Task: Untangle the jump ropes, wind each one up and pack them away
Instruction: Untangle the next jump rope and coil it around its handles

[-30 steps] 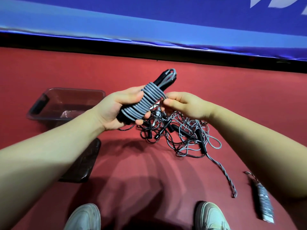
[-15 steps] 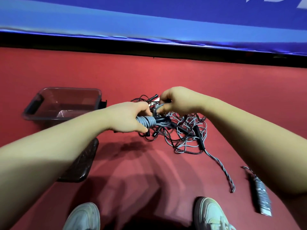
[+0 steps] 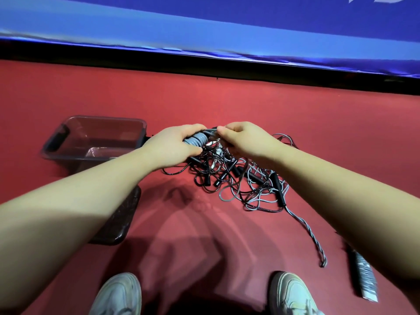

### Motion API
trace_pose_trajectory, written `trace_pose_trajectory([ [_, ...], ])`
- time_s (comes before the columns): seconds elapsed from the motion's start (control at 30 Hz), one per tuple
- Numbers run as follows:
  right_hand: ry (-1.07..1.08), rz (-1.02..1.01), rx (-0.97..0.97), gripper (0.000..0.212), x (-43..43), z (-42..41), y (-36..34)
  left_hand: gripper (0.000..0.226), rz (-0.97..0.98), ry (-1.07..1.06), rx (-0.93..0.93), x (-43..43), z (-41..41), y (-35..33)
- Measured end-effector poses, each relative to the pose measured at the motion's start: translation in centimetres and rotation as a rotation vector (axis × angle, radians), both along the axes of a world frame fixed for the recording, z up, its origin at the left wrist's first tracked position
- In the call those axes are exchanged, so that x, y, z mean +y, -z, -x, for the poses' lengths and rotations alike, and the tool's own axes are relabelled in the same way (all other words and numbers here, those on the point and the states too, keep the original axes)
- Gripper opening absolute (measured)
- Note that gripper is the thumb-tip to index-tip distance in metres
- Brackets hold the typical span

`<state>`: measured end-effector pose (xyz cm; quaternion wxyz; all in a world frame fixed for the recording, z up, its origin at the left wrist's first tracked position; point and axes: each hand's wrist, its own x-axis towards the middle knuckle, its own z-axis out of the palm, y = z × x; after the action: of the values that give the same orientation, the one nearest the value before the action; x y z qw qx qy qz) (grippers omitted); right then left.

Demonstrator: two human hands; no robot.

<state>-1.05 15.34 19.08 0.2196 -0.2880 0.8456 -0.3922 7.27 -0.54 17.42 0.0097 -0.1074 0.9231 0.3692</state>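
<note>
Over the red floor (image 3: 227, 110), my left grip (image 3: 172, 146) curls round the wound grey rope (image 3: 196, 139), my right grip (image 3: 245, 139) pinching its end. I'm finishing this wind, I reckon: tuck the end, then into the tub (image 3: 68, 133) at left.

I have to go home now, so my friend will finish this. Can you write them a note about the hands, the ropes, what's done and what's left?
Left hand grips the wound grey rope; right hand pinches its far end, above the tangled pile.
The tangled pile lies on the red floor, right of the clear bin; no rope shows in the bin.
Done: one finished bundle lies on the floor at far right; the held one looks nearly wound.
Left: finish it, untangle and wind the rest, pack all into the bin.
</note>
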Motion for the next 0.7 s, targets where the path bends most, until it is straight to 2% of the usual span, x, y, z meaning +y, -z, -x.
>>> trace_pose_trajectory([
  [0.07, 0.022, 0.137, -0.215, 0.029, 0.2, 0.0, 0.6, 0.047, -0.046, -0.015, 0.054, -0.1, -0.1, 0.0],
  [0.13, -0.038, 0.182, -0.324, 0.024, 0.8, 0.0, 1.2, 0.041, -0.149, -0.031, 0.094, 0.0, -0.2, 0.3],
  [0.2, -0.109, 0.139, -0.272, 0.02, 1.2, 0.1, 2.0, 0.042, -0.303, -0.059, 0.103, 0.3, -0.3, 0.8],
  [0.27, -0.095, 0.078, -0.071, 0.027, 1.3, 0.4, 2.6, 0.048, -0.524, -0.11, 0.087, 0.5, -0.4, 0.9],
  [0.33, -0.037, 0.16, -0.001, 0.025, 1.2, 0.4, 2.9, 0.051, -0.711, -0.135, 0.094, 0.6, -0.3, 0.8],
  [0.4, -0.035, 0.313, -0.137, 0.024, 1.2, 0.1, 3.2, 0.05, -0.771, -0.112, 0.128, 1.0, 0.0, 0.5],
  [0.47, -0.097, 0.39, -0.259, 0.028, 0.9, -0.1, 3.7, 0.05, -0.753, -0.102, 0.174, 1.4, 0.0, 0.4],
  [0.53, -0.146, 0.365, -0.213, 0.029, 0.6, 0.0, 3.9, 0.052, -0.792, -0.093, 0.201, 1.6, 0.0, 0.5],
  [0.7, -0.198, 0.27, 0.027, 0.031, 1.3, 1.0, 2.4, 0.051, -1.091, 0.059, 0.187, 0.6, -0.2, 0.2],
])
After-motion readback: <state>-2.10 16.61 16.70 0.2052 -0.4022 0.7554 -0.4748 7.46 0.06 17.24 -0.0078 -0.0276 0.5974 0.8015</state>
